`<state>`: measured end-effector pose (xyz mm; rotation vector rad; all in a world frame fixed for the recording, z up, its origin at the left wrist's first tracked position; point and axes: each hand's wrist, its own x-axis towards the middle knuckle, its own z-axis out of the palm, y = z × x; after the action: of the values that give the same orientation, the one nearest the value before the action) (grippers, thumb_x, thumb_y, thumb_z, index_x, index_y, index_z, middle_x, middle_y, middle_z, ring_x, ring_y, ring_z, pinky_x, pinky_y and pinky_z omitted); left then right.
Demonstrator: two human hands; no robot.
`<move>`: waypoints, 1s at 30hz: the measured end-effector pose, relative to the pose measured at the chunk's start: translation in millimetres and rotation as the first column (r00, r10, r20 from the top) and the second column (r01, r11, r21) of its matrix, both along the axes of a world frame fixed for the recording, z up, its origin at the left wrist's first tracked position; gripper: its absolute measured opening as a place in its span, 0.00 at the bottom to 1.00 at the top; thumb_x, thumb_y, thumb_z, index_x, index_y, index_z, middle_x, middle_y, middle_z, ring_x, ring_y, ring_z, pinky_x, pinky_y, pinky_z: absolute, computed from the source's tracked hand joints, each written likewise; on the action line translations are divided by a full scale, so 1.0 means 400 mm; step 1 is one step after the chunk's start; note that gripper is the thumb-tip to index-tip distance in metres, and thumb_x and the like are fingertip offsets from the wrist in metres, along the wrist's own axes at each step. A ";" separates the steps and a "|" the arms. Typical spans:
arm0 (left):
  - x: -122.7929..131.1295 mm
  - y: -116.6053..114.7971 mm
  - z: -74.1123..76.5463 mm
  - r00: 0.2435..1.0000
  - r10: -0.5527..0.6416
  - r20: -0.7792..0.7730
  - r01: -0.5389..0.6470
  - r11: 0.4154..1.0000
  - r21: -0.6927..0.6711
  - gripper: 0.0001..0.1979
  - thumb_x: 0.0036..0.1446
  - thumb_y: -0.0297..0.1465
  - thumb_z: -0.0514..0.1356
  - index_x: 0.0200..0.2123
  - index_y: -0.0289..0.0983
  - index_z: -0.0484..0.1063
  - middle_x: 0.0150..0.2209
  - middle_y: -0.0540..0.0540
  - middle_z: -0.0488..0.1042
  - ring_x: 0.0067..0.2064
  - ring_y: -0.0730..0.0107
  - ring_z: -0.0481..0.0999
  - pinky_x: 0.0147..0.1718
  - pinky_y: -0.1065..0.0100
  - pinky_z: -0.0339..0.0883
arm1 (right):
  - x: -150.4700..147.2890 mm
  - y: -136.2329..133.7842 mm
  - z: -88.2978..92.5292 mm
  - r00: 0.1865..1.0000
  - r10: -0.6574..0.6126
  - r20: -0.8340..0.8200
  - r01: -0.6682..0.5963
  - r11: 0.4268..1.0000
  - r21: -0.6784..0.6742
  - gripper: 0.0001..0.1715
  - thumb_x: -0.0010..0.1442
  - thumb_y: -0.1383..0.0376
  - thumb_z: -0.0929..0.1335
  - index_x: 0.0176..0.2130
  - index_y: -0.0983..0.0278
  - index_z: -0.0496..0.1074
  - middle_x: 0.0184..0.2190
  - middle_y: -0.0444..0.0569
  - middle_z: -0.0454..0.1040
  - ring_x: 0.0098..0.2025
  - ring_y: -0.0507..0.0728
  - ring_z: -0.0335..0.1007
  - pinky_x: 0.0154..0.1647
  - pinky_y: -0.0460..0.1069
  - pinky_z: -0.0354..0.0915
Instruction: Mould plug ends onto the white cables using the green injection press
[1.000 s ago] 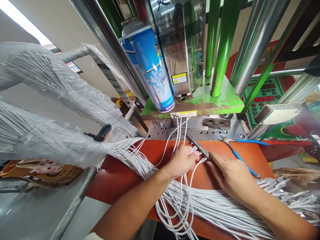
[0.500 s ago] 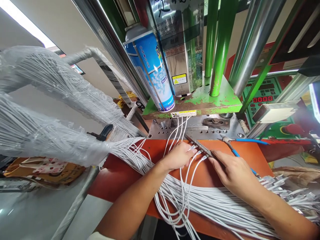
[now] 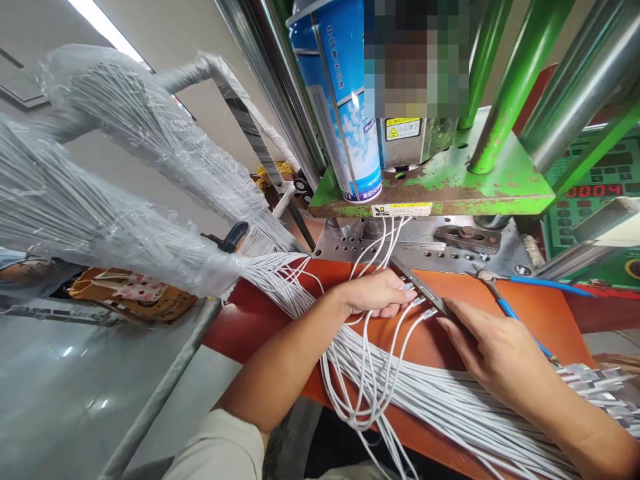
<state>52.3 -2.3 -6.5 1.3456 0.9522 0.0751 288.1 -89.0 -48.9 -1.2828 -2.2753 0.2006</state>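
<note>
My left hand [image 3: 376, 293] is closed, its thumb and fingertips pinching the end of a white cable at a clear plug [image 3: 407, 287]. That plug sits against a dark metal bar [image 3: 417, 285] with slots along its edge. Two more white cables [image 3: 400, 340] run to clear plugs on the same bar and loop down toward me. The near end of the bar is gripped by my right hand [image 3: 493, 340], closed with the thumb on the front side. Behind the bar, several white cables [image 3: 384, 233] pass under the press's green plate [image 3: 435, 197].
A thick bundle of white cables [image 3: 425, 383] crosses the orange work surface [image 3: 555, 320]. Blue-handled pliers [image 3: 493, 283] lie at right. A blue spray can [image 3: 345, 113] stands on the green plate. Plastic-wrapped cable bundles [image 3: 150, 193] hang at left. A control panel [image 3: 595, 180] shows red digits.
The view has shifted, so the scene sits further right. Both hands keep their hold at the bar. The red display digits have changed from 0000 to 0004.
</note>
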 end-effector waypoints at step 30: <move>-0.005 -0.038 -0.019 0.905 0.397 -0.151 -0.329 0.881 0.341 0.12 0.63 0.34 0.54 0.28 0.37 0.69 0.15 0.55 0.63 0.15 0.79 0.57 0.16 0.76 0.50 | 0.009 0.006 -0.014 0.995 -0.098 0.004 0.098 0.995 0.023 0.16 0.75 0.56 0.59 0.49 0.60 0.70 0.40 0.48 0.82 0.35 0.60 0.80 0.29 0.52 0.64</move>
<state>50.3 -17.3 -14.3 1.4624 1.4215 0.3876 291.7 -86.6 -54.6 -1.3807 -2.2060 0.1357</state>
